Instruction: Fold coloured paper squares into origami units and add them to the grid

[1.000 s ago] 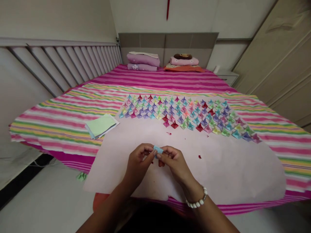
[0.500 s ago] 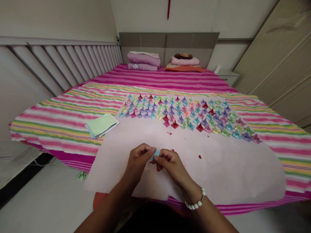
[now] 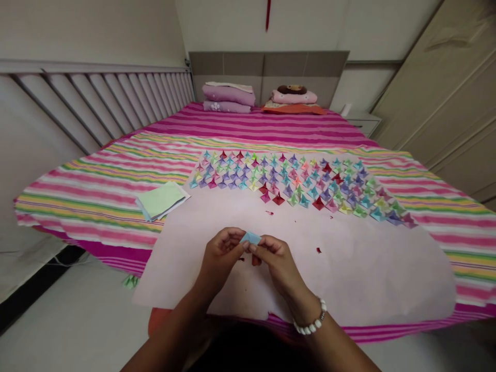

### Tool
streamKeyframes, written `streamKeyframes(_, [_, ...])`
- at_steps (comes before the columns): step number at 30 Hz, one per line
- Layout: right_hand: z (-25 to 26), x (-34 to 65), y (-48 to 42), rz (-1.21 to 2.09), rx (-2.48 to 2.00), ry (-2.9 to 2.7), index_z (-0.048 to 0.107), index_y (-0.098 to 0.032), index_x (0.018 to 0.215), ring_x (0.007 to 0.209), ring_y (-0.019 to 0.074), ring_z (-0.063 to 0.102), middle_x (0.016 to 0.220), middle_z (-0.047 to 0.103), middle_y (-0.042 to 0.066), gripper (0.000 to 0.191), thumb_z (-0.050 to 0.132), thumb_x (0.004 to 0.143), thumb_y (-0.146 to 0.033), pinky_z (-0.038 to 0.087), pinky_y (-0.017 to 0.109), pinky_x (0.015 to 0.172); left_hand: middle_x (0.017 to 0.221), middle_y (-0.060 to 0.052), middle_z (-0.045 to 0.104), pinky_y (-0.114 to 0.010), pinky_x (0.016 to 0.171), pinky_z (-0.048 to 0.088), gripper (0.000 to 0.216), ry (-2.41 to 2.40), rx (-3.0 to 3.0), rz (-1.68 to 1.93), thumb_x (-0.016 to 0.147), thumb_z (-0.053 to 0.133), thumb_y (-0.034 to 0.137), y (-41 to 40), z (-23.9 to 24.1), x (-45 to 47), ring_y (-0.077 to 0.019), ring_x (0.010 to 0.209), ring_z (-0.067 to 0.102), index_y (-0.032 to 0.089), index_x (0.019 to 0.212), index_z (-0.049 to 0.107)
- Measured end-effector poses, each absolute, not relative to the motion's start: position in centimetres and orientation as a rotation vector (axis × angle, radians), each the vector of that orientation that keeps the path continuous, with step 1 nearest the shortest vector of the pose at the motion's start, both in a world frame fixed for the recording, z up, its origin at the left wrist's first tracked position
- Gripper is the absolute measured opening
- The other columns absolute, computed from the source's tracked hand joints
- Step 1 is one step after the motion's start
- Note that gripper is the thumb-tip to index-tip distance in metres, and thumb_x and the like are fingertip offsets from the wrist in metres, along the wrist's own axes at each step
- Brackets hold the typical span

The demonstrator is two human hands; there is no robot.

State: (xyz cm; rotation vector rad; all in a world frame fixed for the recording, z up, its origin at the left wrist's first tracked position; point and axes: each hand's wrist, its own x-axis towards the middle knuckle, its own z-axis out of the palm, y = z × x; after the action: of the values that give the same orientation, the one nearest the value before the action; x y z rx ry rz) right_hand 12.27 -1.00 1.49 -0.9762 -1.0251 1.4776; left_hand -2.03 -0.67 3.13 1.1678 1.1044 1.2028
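A small folded piece of light blue paper (image 3: 251,237) is pinched between both hands above a large pale sheet. My left hand (image 3: 226,249) grips its left side, thumb at the lower edge. On the other side my right hand (image 3: 273,253), with a white bead bracelet at the wrist, holds it between thumb and fingers. Beyond the hands, rows of small folded paper figures (image 3: 273,171) in many colours stand on the pale sheet (image 3: 349,279). The fingers hide part of the blue paper's lower edge.
A stack of coloured paper squares (image 3: 161,200) lies to the left on the striped bedspread (image 3: 85,191). Small red scraps (image 3: 318,250) are scattered on the sheet. Folded bedding (image 3: 228,96) sits near the headboard. A green paper piece (image 3: 130,281) is on the floor at left.
The blue paper has turned upward between my fingers and shows more of its face. My thumbs have come closer together at its lower edge.
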Motion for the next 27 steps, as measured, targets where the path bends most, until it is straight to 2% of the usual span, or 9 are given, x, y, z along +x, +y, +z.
streamKeyframes(6, [1.0,12.5,-0.6,1.344,-0.956,-0.967,0.068,-0.02,0.082,0.054,0.0097,0.047,0.06,0.055,-0.005,0.029,0.083,0.061,-0.031,0.04,0.023,0.053,0.077,0.0,0.064,-0.024,0.061,0.052,0.021,1.127,1.234,1.245,0.072,0.074,0.028,-0.7,2.9,-2.2,-0.0126,0.069,0.062,0.018,0.085,0.06])
streamKeyframes(12, [1.3,13.2,-0.6,1.343,-0.915,-1.033,0.068,-0.021,0.088,0.055,0.0114,0.052,0.061,0.058,-0.004,0.03,0.082,0.064,-0.031,0.045,0.025,0.055,0.075,0.002,0.064,-0.024,0.06,0.052,0.017,1.097,1.306,1.173,0.076,0.071,0.028,-0.9,3.4,-2.4,-0.0115,0.064,0.063,0.018,0.083,0.059])
streamKeyframes(17, [1.8,13.5,-0.7,1.406,-0.921,-1.076,0.066,-0.02,0.084,0.053,0.0119,0.058,0.057,0.062,-0.003,0.025,0.08,0.066,-0.03,0.048,0.025,0.055,0.067,0.002,0.065,-0.025,0.063,0.05,0.018,1.02,1.293,1.052,0.078,0.07,0.027,-0.6,3.5,-2.9,-0.0122,0.064,0.064,0.018,0.083,0.056])
streamKeyframes(27, [2.2,13.4,-0.7,1.49,-0.901,-1.122,0.066,-0.019,0.078,0.051,0.0108,0.06,0.057,0.065,-0.003,0.023,0.081,0.064,-0.029,0.047,0.023,0.051,0.078,-0.001,0.07,-0.027,0.067,0.053,0.021,0.808,1.191,0.912,0.078,0.071,0.026,-0.2,3.4,-3.5,-0.0144,0.073,0.069,0.017,0.079,0.052])
